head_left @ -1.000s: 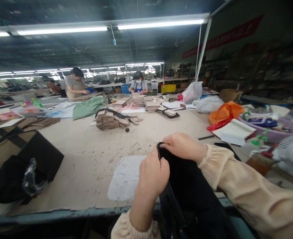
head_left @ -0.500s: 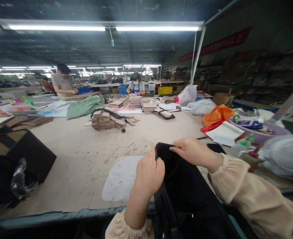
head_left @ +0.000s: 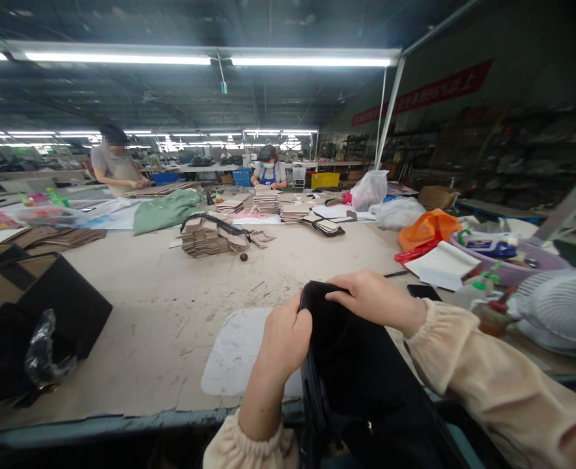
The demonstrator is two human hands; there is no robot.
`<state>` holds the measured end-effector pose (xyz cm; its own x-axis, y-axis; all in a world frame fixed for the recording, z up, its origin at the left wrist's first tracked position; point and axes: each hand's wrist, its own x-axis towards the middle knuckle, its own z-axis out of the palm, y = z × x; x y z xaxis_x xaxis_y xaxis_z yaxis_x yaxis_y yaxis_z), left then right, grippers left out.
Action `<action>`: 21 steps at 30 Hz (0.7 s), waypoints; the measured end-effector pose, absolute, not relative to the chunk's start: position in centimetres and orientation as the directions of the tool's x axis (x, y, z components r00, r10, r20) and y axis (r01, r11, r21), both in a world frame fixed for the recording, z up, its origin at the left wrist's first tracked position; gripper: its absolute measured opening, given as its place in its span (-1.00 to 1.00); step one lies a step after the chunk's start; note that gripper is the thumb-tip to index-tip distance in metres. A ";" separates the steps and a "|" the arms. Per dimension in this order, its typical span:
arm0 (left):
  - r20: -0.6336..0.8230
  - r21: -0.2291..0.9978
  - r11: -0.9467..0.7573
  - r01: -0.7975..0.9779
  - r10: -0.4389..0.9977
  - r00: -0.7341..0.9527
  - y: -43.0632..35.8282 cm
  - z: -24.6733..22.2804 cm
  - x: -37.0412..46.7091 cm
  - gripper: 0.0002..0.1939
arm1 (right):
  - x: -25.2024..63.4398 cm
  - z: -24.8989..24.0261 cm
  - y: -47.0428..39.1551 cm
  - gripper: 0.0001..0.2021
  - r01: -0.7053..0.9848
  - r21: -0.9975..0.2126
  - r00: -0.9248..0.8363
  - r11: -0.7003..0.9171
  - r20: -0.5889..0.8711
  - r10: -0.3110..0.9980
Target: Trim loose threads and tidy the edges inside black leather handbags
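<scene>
A black bag (head_left: 366,378) with its mouth open stands at the table's front edge, low and right of centre. My left hand (head_left: 285,335) is closed round the bag's left rim near its far corner, thumb on top. On the far rim, just to the right, my right hand (head_left: 366,296) pinches the black fabric between thumb and fingers. Under and beside my left wrist lies a white rounded sheet (head_left: 232,352) on the brown tabletop (head_left: 156,312).
Black box-like bags (head_left: 63,299) stand at the left. Stacked brown pieces (head_left: 210,236) lie mid-table. A purple basin (head_left: 542,260), a white fan (head_left: 561,306) and a phone (head_left: 423,292) are at the right. Two people work across the table.
Both hands have shifted slightly left with the bag's rim between their fingers. More of the phone shows beside my right wrist. The person at the back left has moved slightly left.
</scene>
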<state>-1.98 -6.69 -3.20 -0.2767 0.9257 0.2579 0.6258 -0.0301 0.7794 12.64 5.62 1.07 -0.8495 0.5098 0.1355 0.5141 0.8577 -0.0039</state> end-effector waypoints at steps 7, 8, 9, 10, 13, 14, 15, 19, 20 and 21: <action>0.282 0.755 -0.045 0.654 0.922 -0.263 -6.7 -3.3 -1.8 -0.63 | 12.2 1.1 5.3 -0.65 0.522 0.226 -0.850 0.823 0.221 0.479; 0.279 0.754 -0.037 0.656 0.922 -0.269 -6.7 -3.3 -1.8 -0.63 | 12.1 1.1 5.3 -0.65 0.511 0.242 -0.857 0.825 0.224 0.465; 0.274 0.754 -0.028 0.657 0.921 -0.275 -6.7 -3.3 -1.8 -0.63 | 11.9 1.2 5.3 -0.64 0.502 0.252 -0.862 0.828 0.224 0.454; 0.269 0.754 -0.021 0.656 0.921 -0.280 -6.8 -3.3 -1.8 -0.63 | 11.8 1.2 5.4 -0.64 0.496 0.257 -0.866 0.830 0.221 0.449; 0.264 0.759 -0.018 0.651 0.922 -0.282 -6.8 -3.2 -1.9 -0.63 | 11.6 1.1 5.7 -0.61 0.489 0.257 -0.870 0.834 0.211 0.445; 0.266 0.760 -0.019 0.650 0.921 -0.283 -6.7 -3.1 -2.0 -0.63 | 11.7 1.1 5.9 -0.61 0.491 0.254 -0.869 0.833 0.210 0.448; 0.265 0.762 -0.019 0.647 0.921 -0.285 -6.7 -3.2 -2.0 -0.63 | 11.7 1.1 6.0 -0.60 0.492 0.249 -0.869 0.834 0.206 0.450; 0.267 0.773 -0.040 0.633 0.926 -0.268 -6.6 -3.3 -2.0 -0.62 | 11.9 1.2 6.0 -0.58 0.481 0.242 -0.875 0.843 0.182 0.448; 0.270 0.777 -0.051 0.627 0.927 -0.260 -6.6 -3.4 -2.1 -0.62 | 11.9 1.3 5.9 -0.58 0.486 0.242 -0.873 0.840 0.182 0.452; 0.274 0.782 -0.059 0.621 0.927 -0.257 -6.5 -3.4 -2.1 -0.62 | 11.9 1.3 5.8 -0.57 0.499 0.234 -0.866 0.835 0.187 0.465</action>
<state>-2.08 -6.55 -3.40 -0.2567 0.9269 0.2739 0.6208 -0.0592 0.7817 11.86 5.77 1.28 -0.8655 0.4647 0.1868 0.4986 0.8347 0.2337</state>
